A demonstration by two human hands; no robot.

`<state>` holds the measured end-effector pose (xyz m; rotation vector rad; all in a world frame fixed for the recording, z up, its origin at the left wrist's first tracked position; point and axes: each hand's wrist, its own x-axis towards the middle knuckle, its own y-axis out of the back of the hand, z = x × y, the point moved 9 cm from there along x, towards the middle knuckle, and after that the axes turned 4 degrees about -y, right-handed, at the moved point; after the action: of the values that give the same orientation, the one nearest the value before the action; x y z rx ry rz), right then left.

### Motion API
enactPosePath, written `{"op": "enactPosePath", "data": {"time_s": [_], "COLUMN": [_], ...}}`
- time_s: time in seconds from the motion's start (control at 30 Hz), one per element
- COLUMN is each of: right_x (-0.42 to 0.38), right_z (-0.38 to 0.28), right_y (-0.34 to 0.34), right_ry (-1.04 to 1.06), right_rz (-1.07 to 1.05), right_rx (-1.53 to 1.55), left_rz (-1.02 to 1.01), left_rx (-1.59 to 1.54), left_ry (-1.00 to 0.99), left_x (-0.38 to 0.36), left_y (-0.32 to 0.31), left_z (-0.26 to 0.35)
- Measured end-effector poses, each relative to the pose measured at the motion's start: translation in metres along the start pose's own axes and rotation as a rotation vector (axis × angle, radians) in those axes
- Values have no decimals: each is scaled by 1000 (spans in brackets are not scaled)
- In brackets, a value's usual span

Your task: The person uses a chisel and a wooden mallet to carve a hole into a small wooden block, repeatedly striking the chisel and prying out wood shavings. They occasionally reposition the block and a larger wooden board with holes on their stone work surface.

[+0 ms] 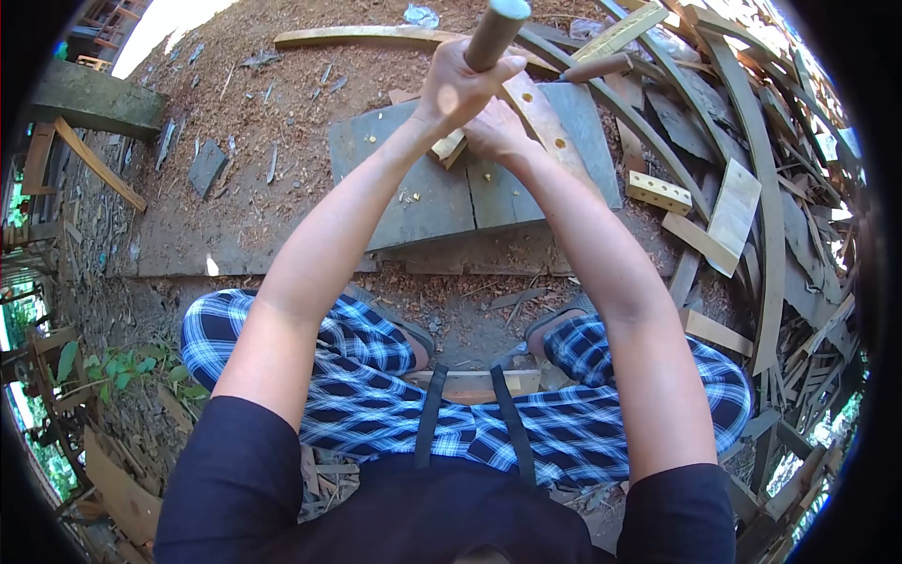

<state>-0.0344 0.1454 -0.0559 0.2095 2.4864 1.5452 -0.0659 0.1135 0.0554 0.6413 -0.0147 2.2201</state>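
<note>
A thick round wooden rod (492,39) with a pale end points up toward the camera, and my left hand (455,86) is wrapped round it. Lower down and partly behind that hand, my right hand (496,132) is closed; what it holds is hidden. Both are over a grey block (413,193) with a crack down its front part. Beside my right hand a plank with round holes (540,117) lies across the block. A short pale piece of wood (449,148) shows just under my hands. Small wood chips are scattered on the block.
A brown tool handle (598,68) lies right of the hands. Farther right are a small block with several holes (660,193), offcuts (734,216) and a heap of curved strips (766,188). A long strip (357,35) lies behind. My checked trouser legs flank the near side.
</note>
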Motion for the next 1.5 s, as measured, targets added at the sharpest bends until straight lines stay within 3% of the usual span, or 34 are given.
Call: {"op": "enactPosePath", "data": {"time_s": [0.07, 0.1, 0.13, 0.17, 0.2, 0.27, 0.33, 0.37, 0.43, 0.47, 0.53, 0.67, 0.73, 0.8, 0.83, 0.87, 0.93, 0.97, 1.0, 1.07, 1.1, 1.2, 1.3, 1.33, 1.47, 1.5], "right_x": [-16, -29, -49, -77, -92, -112, -121, -120, -114, -119, -120, -122, -118, -145, -143, -138, -112, -138, -136, -117, -119, -125, -133, -134, -115, -101], "right_z": [1, 6, 12, 20, 26, 79, 110, 122, 109, 106, 74, -11, -31, -106, -113, -119, -78, -109, -99, -39, -23, 31, 68, 77, 95, 69], "right_y": [9, 11, 39, 65, 67, 49, 28, 31, 46, 48, 93, 241, 296, 332, 324, 314, 256, 258, 260, 256, 250, 198, 119, 96, 50, 61], "right_ry": [54, 54, -1, -56, -53, -420, -489, -477, -358, -476, -439, -124, 66, 441, 361, 384, -222, 51, 43, -152, -85, -180, -372, -431, -395, -233], "right_rz": [60, 61, 346, 628, 628, 278, 155, 181, 213, -1, 88, 438, 570, 732, 816, 527, 102, 501, 506, 237, 388, 379, 109, 2, 12, 174], "right_rx": [-425, -425, -390, -349, -359, -350, -115, -124, 190, 587, 735, 601, 468, 470, 525, 478, -290, -368, -373, 256, 336, 197, -17, -62, -9, -116], "left_rz": [42, 127, 217, 341, 375, 456, 505, 551, 473, 434, 383, 259, 226, 214, 210, 213, 227, 249, 241, 266, 287, 455, 758, 748, 781, 779], "left_rx": [-31, -58, -86, -115, -112, -111, -96, -75, -69, -73, -109, -132, -176, -241, -229, -225, -191, -145, -151, -129, -133, 2, 240, 245, 276, 300], "left_ry": [-31, 34, 98, 18, 24, 95, 91, 102, 108, 98, 109, 166, 171, 118, 140, 139, 105, 70, 65, 40, 51, 36, 39, 42, 75, 118], "left_x": [-2, -3, -3, -2, 2, 0, -5, -6, -5, -2, 2, 0, -1, 1, 0, -1, -4, -8, -7, -9, -13, -12, -26, -25, -30, -29], "left_y": [0, 9, 19, 32, 42, 54, 53, 55, 51, 50, 52, 39, 36, 34, 33, 32, 30, 29, 27, 32, 32, 48, 65, 64, 68, 69], "left_z": [6, -4, -14, -10, -26, -37, -25, -21, -30, -33, -31, -31, -28, -22, -23, -23, -18, -13, -13, -15, -18, -13, -2, 1, 1, -2]}}
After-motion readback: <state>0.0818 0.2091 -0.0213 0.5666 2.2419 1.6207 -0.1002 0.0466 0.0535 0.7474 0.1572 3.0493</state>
